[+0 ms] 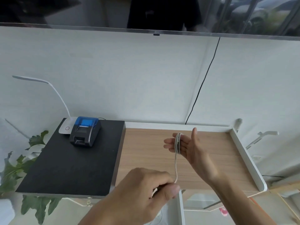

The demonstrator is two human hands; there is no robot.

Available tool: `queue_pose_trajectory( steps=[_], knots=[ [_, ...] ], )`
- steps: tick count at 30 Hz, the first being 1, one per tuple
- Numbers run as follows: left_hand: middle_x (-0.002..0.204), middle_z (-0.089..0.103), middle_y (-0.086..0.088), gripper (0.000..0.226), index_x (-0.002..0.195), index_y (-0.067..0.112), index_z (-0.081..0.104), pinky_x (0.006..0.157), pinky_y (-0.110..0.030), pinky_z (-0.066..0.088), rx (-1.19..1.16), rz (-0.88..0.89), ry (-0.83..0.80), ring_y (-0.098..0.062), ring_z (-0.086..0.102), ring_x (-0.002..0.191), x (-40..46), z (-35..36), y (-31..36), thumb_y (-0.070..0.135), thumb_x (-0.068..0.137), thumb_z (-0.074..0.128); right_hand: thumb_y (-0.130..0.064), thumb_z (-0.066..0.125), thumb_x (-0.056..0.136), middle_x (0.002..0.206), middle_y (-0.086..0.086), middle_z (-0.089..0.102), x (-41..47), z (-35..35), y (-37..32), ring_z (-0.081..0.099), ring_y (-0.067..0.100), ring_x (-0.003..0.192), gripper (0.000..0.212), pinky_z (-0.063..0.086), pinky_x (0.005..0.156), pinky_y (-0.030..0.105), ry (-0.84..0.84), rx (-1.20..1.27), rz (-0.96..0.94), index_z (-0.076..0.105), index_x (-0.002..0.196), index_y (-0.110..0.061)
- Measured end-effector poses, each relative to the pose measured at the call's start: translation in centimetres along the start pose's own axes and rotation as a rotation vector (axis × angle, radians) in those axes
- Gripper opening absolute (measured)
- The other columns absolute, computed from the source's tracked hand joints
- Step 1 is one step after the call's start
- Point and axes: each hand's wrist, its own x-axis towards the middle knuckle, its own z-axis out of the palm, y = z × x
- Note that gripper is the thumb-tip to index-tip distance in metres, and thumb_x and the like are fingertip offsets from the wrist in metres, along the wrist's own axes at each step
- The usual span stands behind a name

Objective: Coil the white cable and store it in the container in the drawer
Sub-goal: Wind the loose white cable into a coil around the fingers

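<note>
The fingers [170,144] of the right hand [186,146] are held out flat and together, palm turned sideways, and serve as a former: several turns of the white cable [177,143] are wrapped around them. From this bundle a single strand is led down to the left hand [146,190], where it is pinched between thumb and closed fingers just at the front edge of the wooden desk top [146,151]. How much loose cable is left beyond the left hand cannot be told, as the tail is hidden under the fist.

The coiling step is judged to be in hand and well advanced, though not finished. Neither the drawer nor the container can be made out with certainty; only white edges are seen below the desk front.

For the next move, the strand is best carried up and over the right fingers again, with light tension kept so the existing turns are not slackened or slipped off the fingertips.

A small blue-lidded receipt printer [85,131] stands well apart on the black mat [65,168].
</note>
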Motion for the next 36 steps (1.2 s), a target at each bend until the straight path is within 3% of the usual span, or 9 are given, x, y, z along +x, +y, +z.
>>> queue_pose_trajectory(
  steps=[3, 7, 13, 18, 22, 28, 31, 34, 36],
  knots=[
    [0.064, 0.058, 0.006, 0.031, 0.086, 0.024, 0.072, 0.054, -0.022, 0.033, -0.051, -0.004, 0.084, -0.021, 0.046, 0.058, 1.3, -2.4, 0.2, 0.04, 0.108, 0.057, -0.078, 0.015, 0.094, 0.118, 0.021, 0.077, -1.1, 0.3, 1.2, 0.075, 0.032, 0.108, 0.093, 0.052, 0.108, 0.048, -0.084, -0.267, 0.046, 0.063, 0.138, -0.011],
    [0.062, 0.063, 0.009, 0.033, 0.087, 0.025, 0.074, 0.054, -0.026, 0.037, -0.02, -0.035, 0.268, -0.017, 0.047, 0.053, 3.7, -4.2, -2.2, 0.039, 0.109, 0.055, -0.097, 0.017, 0.081, 0.105, 0.016, 0.078, -2.7, 0.8, 2.0, 0.071, 0.043, 0.091, 0.101, 0.049, 0.094, 0.048, -0.239, -0.425, 0.075, 0.075, 0.122, -0.025],
    [0.058, 0.058, 0.005, 0.031, 0.083, 0.025, 0.076, 0.058, -0.02, 0.041, -0.169, -0.142, 0.418, -0.007, 0.046, 0.058, 5.8, -3.4, -7.6, 0.043, 0.102, 0.059, -0.105, 0.027, 0.065, 0.083, 0.015, 0.071, -4.3, 2.1, -0.8, 0.062, 0.027, 0.068, 0.128, 0.051, 0.08, 0.034, -0.469, -0.166, 0.069, 0.072, 0.119, 0.002],
    [0.059, 0.05, 0.008, 0.044, 0.081, 0.018, 0.076, 0.063, -0.031, 0.042, -0.342, -0.258, 0.449, -0.012, 0.045, 0.06, 5.1, 0.8, -10.7, 0.057, 0.097, 0.065, -0.085, 0.016, 0.088, 0.09, 0.02, 0.07, -4.5, 1.9, -2.7, 0.065, 0.032, 0.076, 0.12, 0.056, 0.08, 0.035, -0.483, 0.274, 0.03, 0.061, 0.132, 0.016],
    [0.055, 0.047, 0.01, 0.044, 0.077, 0.021, 0.07, 0.056, -0.023, 0.035, -0.337, -0.3, 0.316, -0.006, 0.041, 0.054, 2.7, 5.0, -10.8, 0.057, 0.1, 0.057, -0.084, 0.025, 0.094, 0.133, 0.035, 0.066, -3.6, 1.6, -3.8, 0.069, 0.042, 0.122, 0.116, 0.052, 0.113, 0.047, -0.385, 0.544, -0.02, 0.048, 0.144, 0.018],
    [0.056, 0.045, 0.003, 0.036, 0.081, 0.031, 0.068, 0.055, -0.024, 0.033, -0.168, -0.156, 0.123, -0.008, 0.038, 0.053, 0.1, 5.7, -5.9, 0.053, 0.106, 0.055, -0.079, 0.02, 0.094, 0.141, 0.033, 0.064, -1.4, 0.7, -1.6, 0.06, 0.044, 0.136, 0.107, 0.033, 0.124, 0.057, -0.197, 0.224, -0.043, 0.048, 0.144, 0.011],
    [0.062, 0.056, -0.002, 0.033, 0.086, 0.027, 0.069, 0.055, -0.022, 0.034, -0.091, -0.076, 0.13, -0.018, 0.047, 0.055, 0.0, 3.0, -3.2, 0.048, 0.108, 0.055, -0.086, 0.028, 0.083, 0.134, 0.026, 0.071, -1.2, 0.4, -0.4, 0.067, 0.038, 0.128, 0.112, 0.043, 0.117, 0.052, -0.176, 0.04, -0.002, 0.048, 0.146, 0.004],
    [0.058, 0.06, 0.017, 0.031, 0.087, 0.02, 0.072, 0.053, -0.017, 0.031, -0.071, -0.071, 0.194, -0.011, 0.064, 0.057, 0.8, 0.0, -1.7, 0.035, 0.109, 0.057, -0.102, 0.042, 0.065, 0.128, 0.022, 0.075, -1.7, 0.4, 0.0, 0.072, 0.033, 0.12, 0.131, 0.054, 0.101, 0.036, -0.237, -0.058, 0.059, 0.051, 0.144, 0.002],
    [0.056, 0.058, 0.026, 0.031, 0.087, 0.015, 0.073, 0.053, -0.011, 0.031, -0.061, -0.069, 0.251, -0.007, 0.053, 0.05, 1.9, -1.4, -1.7, 0.031, 0.109, 0.057, -0.107, 0.044, 0.05, 0.122, 0.021, 0.076, -2.3, 1.3, -0.4, 0.073, 0.032, 0.111, 0.147, 0.058, 0.093, 0.031, -0.293, -0.166, 0.089, 0.053, 0.143, 0.006]
  ],
)
